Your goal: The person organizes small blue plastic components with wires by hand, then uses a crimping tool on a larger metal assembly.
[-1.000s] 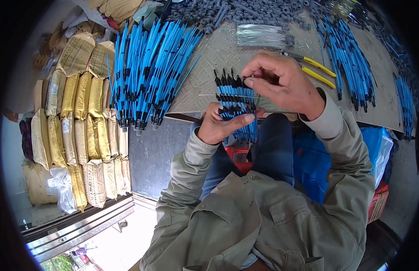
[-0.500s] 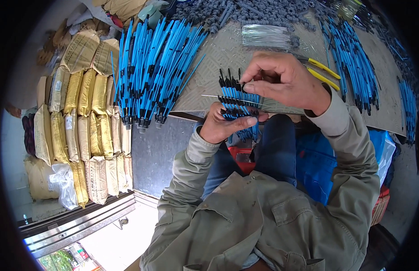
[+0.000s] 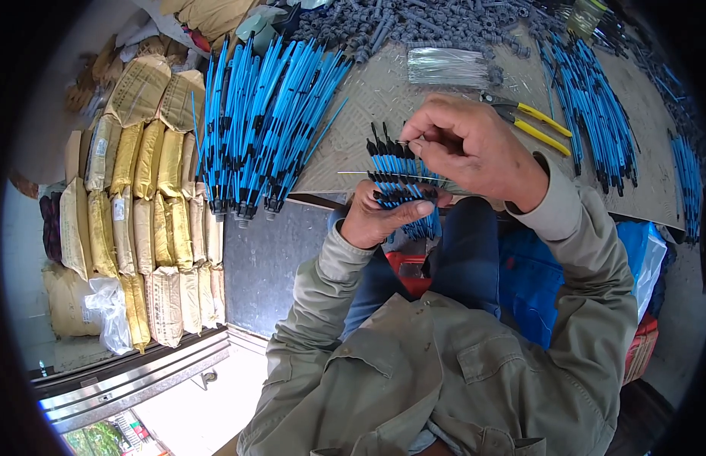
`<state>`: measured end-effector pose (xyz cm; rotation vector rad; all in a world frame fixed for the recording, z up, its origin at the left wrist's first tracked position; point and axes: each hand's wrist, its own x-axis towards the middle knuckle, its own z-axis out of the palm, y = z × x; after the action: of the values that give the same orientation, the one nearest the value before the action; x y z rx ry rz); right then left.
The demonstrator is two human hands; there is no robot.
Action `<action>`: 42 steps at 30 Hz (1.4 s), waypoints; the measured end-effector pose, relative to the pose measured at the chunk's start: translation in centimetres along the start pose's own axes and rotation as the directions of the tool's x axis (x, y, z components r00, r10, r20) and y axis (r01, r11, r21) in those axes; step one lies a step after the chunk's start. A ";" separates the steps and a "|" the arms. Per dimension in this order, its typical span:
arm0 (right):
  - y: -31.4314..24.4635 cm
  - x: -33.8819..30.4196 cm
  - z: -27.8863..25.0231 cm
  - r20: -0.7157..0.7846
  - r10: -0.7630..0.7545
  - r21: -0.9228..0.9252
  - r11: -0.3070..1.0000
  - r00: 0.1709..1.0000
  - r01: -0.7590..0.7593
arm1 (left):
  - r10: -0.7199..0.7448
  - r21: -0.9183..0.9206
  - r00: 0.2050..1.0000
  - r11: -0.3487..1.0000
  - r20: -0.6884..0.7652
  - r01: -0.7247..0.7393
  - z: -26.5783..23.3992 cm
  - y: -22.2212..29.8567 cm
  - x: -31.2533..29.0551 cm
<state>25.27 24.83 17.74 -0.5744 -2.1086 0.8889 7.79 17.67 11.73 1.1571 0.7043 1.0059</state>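
A bunch of blue rods with black fittings is gripped in my left hand, over my lap at the table's near edge. My left thumb lies across the front of the bunch. Through the bunch, a thin straight wire runs sideways and sticks out to the left. My right hand is just above and right of the bunch, with thumb and forefinger pinched at the black tip of one rod. The rod's lower part is hidden among the others.
Yellow-handled pliers lie right of my right hand. Behind them sit a bundle of silver wires and a heap of grey plastic fittings. Blue rod bunches stand at the left, more rods at the right. Stacked paper sacks rise far left.
My right hand has shifted slightly down and left, still pinching at the rods' black tips. My left hand holds the bunch almost in the same place.
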 end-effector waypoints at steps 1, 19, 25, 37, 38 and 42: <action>0.0 0.0 0.0 0.003 0.000 0.002 1.000 1.000 0.000 | 0.004 -0.015 1.000 1.000 0.001 -0.004 0.0 -0.1 0.0; -0.6 0.8 -0.5 0.074 0.035 -0.099 0.995 0.997 -0.027 | 0.005 -0.004 0.999 1.000 -0.053 -0.005 0.8 0.1 0.0; -0.3 1.1 -0.7 0.145 0.121 -0.006 0.993 0.982 -0.122 | 0.003 0.046 0.999 0.999 -0.042 -0.001 0.8 0.2 0.0; 0.0 1.8 -0.6 0.188 0.001 -0.022 1.000 0.982 0.004 | 0.016 0.065 0.999 0.998 -0.033 -0.014 0.3 -0.5 -0.3; -0.2 1.9 -0.8 0.214 0.012 -0.050 0.999 0.977 -0.001 | 0.013 0.077 0.999 0.997 -0.039 -0.010 0.3 -0.5 -0.3; -0.7 1.9 -0.8 0.243 0.054 -0.117 0.993 0.968 -0.026 | 0.010 0.032 0.999 0.999 -0.033 -0.008 0.6 0.0 -0.1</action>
<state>24.67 25.93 19.57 -0.5917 -2.3916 0.9062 8.29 17.28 11.87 1.1745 0.7444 1.0267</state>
